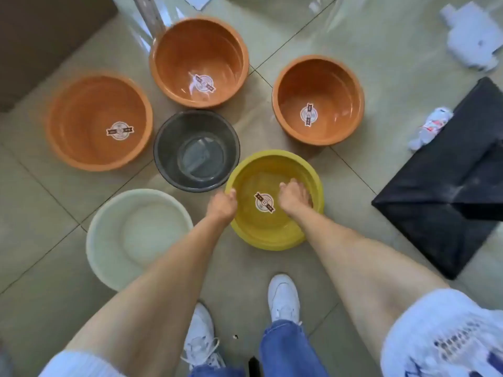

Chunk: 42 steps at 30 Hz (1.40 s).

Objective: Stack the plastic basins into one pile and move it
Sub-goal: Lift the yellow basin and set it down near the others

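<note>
Several plastic basins stand apart on the tiled floor. A yellow basin (272,229) with a round sticker sits nearest me. My left hand (222,206) grips its left rim. My right hand (294,195) is over its right side, fingers curled at the rim; whether it grips is unclear. A dark grey basin (174,148) stands just behind to the left, a white basin (109,240) at the near left. Three orange basins lie farther off: left (81,118), middle back (177,50), right (340,85).
A black folded sheet or bag (435,191) lies on the floor at the right, with a crumpled wrapper (430,126) on its edge. White objects (473,36) sit at the far right corner. My two white shoes (283,297) stand below the yellow basin.
</note>
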Tool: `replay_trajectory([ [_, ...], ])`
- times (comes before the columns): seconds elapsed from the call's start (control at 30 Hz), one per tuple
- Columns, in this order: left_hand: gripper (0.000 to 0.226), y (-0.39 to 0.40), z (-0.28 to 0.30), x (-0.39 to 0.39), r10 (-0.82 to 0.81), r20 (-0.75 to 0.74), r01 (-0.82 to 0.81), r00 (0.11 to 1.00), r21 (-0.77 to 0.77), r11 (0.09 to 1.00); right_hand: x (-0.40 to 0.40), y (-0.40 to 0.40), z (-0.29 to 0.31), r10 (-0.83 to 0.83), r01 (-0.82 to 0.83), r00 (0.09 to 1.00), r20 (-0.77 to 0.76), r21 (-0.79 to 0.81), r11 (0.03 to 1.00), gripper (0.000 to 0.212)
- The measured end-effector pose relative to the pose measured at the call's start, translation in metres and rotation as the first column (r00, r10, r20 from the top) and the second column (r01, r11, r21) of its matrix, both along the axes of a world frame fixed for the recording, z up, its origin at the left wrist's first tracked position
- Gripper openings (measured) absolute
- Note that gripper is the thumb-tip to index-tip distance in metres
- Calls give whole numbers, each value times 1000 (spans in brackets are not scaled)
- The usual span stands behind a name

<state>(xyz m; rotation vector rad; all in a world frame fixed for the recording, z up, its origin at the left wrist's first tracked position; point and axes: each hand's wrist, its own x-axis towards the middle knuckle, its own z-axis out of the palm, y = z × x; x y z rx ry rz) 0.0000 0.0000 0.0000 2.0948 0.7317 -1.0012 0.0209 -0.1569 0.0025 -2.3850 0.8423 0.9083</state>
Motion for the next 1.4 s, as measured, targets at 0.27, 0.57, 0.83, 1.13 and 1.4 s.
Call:
replay_trajectory([
  [0.27,55,-14,-70,-5,339,-51,-333,939,98,938,2,-65,-70,-306,310,951,50,-143,940,46],
  [0.57,56,-18,-95,-12,745,-110,-753,658,-111,648,15,-97,-101,-599,594,797,77,82,800,52],
  [0.83,49,-23,-40,-17,821,-127,-804,556,-332,493,2,-95,-60,-685,697,647,335,106,709,48],
  [1.13,47,46,18,-23,931,81,-877,356,-314,363,27,-6,7,-491,510,739,461,94,855,54],
  [1.4,50,156,58,-81,955,249,-956,162,-201,215,9,133,41,-321,258,888,328,221,940,55],
])
